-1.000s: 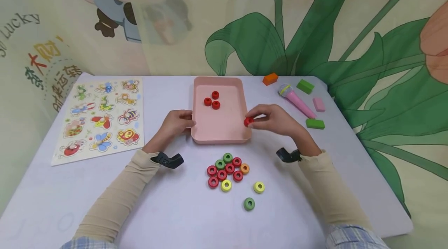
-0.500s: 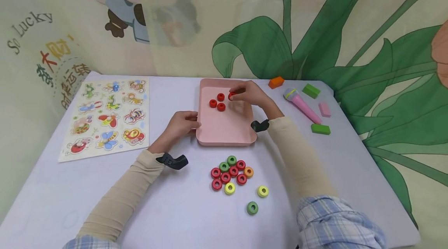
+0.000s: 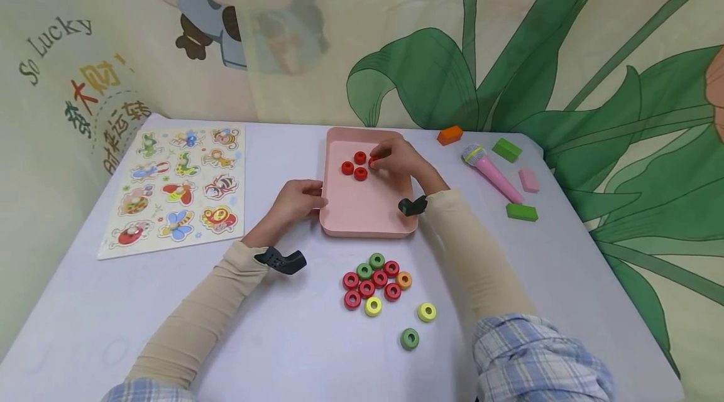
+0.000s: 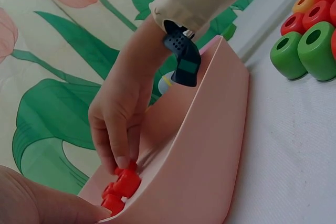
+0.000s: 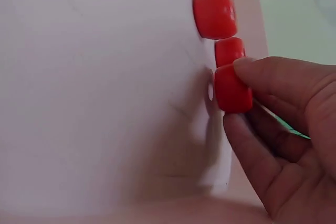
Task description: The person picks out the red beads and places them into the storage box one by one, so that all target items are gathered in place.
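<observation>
My right hand (image 3: 403, 160) reaches over the pink tray (image 3: 367, 217) and pinches a red bead (image 5: 232, 88) between thumb and fingers. In the right wrist view that bead is close over the tray floor, right beside other red beads (image 5: 215, 14). Several red beads (image 3: 360, 174) sit grouped in the tray's upper half. At the tray's left side, my left hand (image 3: 295, 202) holds the rim, its thumb (image 4: 58, 205) along the edge and its other fingers largely hidden.
Red, green, yellow and orange beads (image 3: 366, 289) lie clustered before the tray, with a green bead (image 3: 410, 339) and a yellow bead (image 3: 427, 312) apart. An insect puzzle board (image 3: 181, 188) lies left. A pink toy microphone (image 3: 496, 178) and several blocks (image 3: 522, 212) lie right.
My right hand has carried the red bead from the tray's right edge inward to the other red beads, lowering it in the last half second. My left hand stays on the tray's rim.
</observation>
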Available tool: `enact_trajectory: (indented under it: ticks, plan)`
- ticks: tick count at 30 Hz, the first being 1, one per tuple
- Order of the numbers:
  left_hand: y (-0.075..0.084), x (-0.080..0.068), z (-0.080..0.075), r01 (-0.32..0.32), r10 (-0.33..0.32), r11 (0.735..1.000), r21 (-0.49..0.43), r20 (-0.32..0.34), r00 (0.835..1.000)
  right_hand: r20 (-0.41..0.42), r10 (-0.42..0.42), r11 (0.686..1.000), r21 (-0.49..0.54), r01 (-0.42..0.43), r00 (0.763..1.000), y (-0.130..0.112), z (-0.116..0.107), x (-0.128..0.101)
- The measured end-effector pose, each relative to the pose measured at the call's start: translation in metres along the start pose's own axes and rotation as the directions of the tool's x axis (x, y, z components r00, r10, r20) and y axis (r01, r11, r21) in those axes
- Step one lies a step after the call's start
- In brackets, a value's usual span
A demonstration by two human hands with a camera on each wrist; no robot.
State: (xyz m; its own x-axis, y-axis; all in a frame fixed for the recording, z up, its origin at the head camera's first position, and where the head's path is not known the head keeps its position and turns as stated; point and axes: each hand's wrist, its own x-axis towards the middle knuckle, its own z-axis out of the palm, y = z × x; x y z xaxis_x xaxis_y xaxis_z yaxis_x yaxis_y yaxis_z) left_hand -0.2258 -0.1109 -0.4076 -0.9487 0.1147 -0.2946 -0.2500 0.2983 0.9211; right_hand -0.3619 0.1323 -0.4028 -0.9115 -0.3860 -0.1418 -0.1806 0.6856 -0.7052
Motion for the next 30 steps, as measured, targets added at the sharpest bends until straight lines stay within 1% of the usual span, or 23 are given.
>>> enact_trajectory:
  ticks: [5,9,14,17,20,22,25,28,30]
  plan:
    - [0.0,0.0,0.0,0.001,-0.001,1.0,0.01,-0.005,1.0,0.022,0.028,0.999,-0.046,-0.027,0.999,-0.003,0.002,-0.001]
    - [-0.001,0.0,0.0,0.006,-0.006,1.0,0.009,-0.006,1.0,0.03,0.049,0.997,-0.06,-0.047,0.998,-0.004,0.003,-0.001]
    - [0.0,0.001,0.001,0.013,-0.013,1.0,-0.006,-0.01,1.0,0.048,0.038,0.996,-0.078,-0.034,0.998,-0.004,0.0,-0.003]
    - [0.001,0.001,0.003,0.01,-0.01,1.0,-0.017,0.002,1.0,0.027,0.034,0.996,-0.079,-0.032,0.999,-0.005,-0.005,-0.008]
    - [0.003,0.003,0.005,0.008,-0.007,1.0,-0.024,0.013,1.0,-0.028,0.015,0.997,-0.069,-0.017,1.0,-0.009,-0.012,-0.015]
    - [0.003,0.003,0.004,0.007,-0.007,1.0,-0.019,0.01,1.0,-0.061,-0.014,0.998,-0.055,0.011,0.998,-0.015,-0.017,-0.023]
    - [0.004,0.003,0.002,0.013,-0.013,1.0,-0.011,0.0,1.0,-0.091,-0.083,0.996,-0.031,0.081,0.992,-0.026,-0.024,-0.041]
    - [0.002,0.002,0.001,0.011,-0.011,1.0,-0.011,0.002,1.0,-0.109,-0.148,0.989,-0.006,0.148,0.983,-0.033,-0.025,-0.069]
    - [0.0,0.002,0.0,0.013,-0.012,1.0,-0.014,0.005,1.0,-0.093,-0.194,0.981,-0.004,0.194,0.977,-0.035,-0.021,-0.092]
